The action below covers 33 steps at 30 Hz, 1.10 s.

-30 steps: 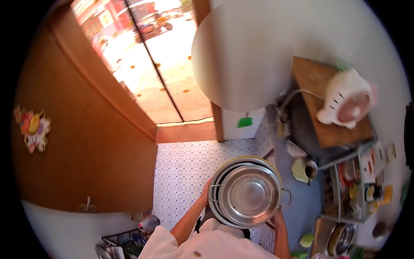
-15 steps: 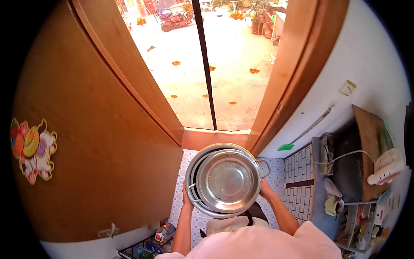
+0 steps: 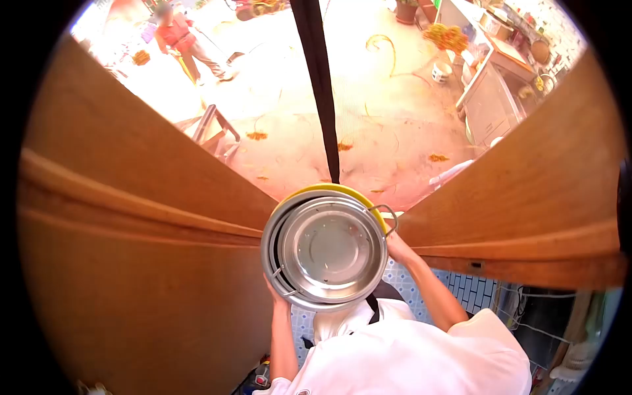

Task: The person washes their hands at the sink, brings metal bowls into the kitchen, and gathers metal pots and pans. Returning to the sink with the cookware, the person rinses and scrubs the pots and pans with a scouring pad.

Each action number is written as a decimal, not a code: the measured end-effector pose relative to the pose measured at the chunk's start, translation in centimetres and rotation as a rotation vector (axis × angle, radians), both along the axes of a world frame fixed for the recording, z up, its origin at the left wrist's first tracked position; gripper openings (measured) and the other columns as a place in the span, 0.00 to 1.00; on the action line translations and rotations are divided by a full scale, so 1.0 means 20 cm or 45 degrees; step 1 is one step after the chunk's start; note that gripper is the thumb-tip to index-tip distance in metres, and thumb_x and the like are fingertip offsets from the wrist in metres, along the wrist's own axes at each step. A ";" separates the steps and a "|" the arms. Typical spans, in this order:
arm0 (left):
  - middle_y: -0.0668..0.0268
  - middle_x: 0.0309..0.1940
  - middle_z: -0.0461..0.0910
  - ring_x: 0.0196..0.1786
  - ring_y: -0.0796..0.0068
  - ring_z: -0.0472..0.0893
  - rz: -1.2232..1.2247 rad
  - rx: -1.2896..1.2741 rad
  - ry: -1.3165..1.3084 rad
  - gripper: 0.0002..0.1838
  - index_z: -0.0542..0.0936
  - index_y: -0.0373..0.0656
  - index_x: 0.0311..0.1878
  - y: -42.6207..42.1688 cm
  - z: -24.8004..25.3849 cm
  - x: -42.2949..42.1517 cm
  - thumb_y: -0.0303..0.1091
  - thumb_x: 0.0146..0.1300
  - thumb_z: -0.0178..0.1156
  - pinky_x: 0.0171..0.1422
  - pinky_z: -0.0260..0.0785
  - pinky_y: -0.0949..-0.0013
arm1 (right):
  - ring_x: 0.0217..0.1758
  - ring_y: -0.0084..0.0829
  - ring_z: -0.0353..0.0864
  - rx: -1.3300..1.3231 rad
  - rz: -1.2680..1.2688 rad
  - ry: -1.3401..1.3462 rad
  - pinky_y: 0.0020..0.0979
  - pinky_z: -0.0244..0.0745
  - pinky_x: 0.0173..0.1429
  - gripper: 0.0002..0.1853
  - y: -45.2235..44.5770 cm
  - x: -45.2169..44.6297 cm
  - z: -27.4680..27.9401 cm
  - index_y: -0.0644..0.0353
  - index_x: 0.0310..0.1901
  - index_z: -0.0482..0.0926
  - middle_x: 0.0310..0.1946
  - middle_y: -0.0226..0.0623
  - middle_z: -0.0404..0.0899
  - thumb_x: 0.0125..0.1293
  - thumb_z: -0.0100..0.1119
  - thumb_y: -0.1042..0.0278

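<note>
I carry a stack of round metal basins [image 3: 271, 263] in front of my body at waist height. On top lies a shiny steel pot [image 3: 332, 243] with two wire loop handles, its inside facing up. A yellow rim [image 3: 352, 191] shows beneath the far side. My left hand [image 3: 276, 293] grips the stack's left side near the bottom, its fingers mostly hidden under the rim. On the right side my right hand [image 3: 399, 249] holds the stack, below one loop handle. Its fingertips are also hidden underneath.
A doorway with a sheer flower-patterned curtain [image 3: 368, 125], split by a dark strip [image 3: 319, 85], lies just ahead. Wooden door panels [image 3: 131, 263] and the frame [image 3: 513, 217] flank me. Outside are a person in red [image 3: 176, 36], a folding chair [image 3: 214, 131] and a cabinet [image 3: 490, 108].
I have moved forward into the doorway with the stack still in both hands. The curtain is nearer, the wooden frame now rises on both sides, and a person outside has come into view.
</note>
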<state>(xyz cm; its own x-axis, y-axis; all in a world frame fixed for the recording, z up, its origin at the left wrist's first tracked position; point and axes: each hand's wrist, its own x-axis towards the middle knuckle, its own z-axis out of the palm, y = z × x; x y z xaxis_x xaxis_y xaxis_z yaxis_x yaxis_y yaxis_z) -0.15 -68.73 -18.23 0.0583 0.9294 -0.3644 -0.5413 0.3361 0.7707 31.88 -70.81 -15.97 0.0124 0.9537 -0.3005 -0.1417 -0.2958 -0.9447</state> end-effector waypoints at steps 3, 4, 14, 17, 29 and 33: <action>0.63 0.54 0.69 0.55 0.67 0.69 -0.032 0.074 -0.069 0.28 0.65 0.44 0.59 0.27 -0.01 0.17 0.54 0.64 0.35 0.60 0.63 0.65 | 0.58 0.29 0.62 -0.129 -0.089 0.023 0.31 0.59 0.61 0.25 0.17 0.12 -0.06 0.61 0.60 0.61 0.55 0.38 0.67 0.62 0.48 0.62; 0.63 0.54 0.69 0.55 0.68 0.69 -0.004 0.093 -0.074 0.28 0.64 0.44 0.59 0.23 -0.03 0.12 0.54 0.65 0.35 0.60 0.63 0.65 | 0.57 0.28 0.64 -0.155 -0.135 -0.018 0.31 0.61 0.59 0.25 0.13 0.11 0.03 0.61 0.60 0.61 0.54 0.37 0.67 0.63 0.48 0.62; 0.65 0.51 0.71 0.53 0.71 0.71 -0.316 0.139 -0.211 0.25 0.66 0.45 0.58 0.10 -0.01 -0.07 0.51 0.66 0.35 0.58 0.64 0.65 | 0.31 0.16 0.74 -0.223 -0.493 0.265 0.19 0.71 0.29 0.16 -0.37 -0.18 -0.12 0.61 0.51 0.68 0.36 0.30 0.75 0.64 0.47 0.64; 0.65 0.52 0.71 0.53 0.70 0.71 -0.334 -0.016 -0.138 0.26 0.65 0.46 0.58 0.13 -0.07 -0.13 0.52 0.66 0.34 0.58 0.64 0.64 | 0.36 0.21 0.76 -0.236 -0.574 0.361 0.23 0.74 0.37 0.15 -0.30 -0.25 -0.17 0.63 0.50 0.69 0.39 0.34 0.76 0.64 0.46 0.67; 0.61 0.46 0.75 0.45 0.70 0.76 -0.563 -0.235 0.000 0.30 0.69 0.41 0.55 0.32 -0.25 -0.07 0.57 0.64 0.35 0.51 0.70 0.67 | 0.51 0.26 0.73 -0.304 -1.006 0.307 0.28 0.70 0.53 0.21 -0.44 -0.43 -0.26 0.62 0.56 0.64 0.50 0.37 0.71 0.67 0.41 0.58; 0.62 0.42 0.76 0.41 0.75 0.77 -0.826 -0.225 -0.187 0.28 0.69 0.41 0.53 0.43 -0.46 0.01 0.55 0.64 0.36 0.47 0.71 0.71 | 0.51 0.27 0.72 -0.323 -1.141 0.316 0.28 0.70 0.53 0.21 -0.60 -0.42 -0.45 0.61 0.57 0.63 0.50 0.37 0.71 0.66 0.43 0.60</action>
<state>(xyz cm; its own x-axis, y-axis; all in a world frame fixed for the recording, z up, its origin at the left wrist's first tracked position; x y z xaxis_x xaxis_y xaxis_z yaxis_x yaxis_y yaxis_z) 0.06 -60.20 -27.40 0.6434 0.6168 -0.4534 -0.2824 0.7417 0.6084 23.38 -82.79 -24.96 0.6129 0.5275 -0.5883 -0.6011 -0.1720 -0.7804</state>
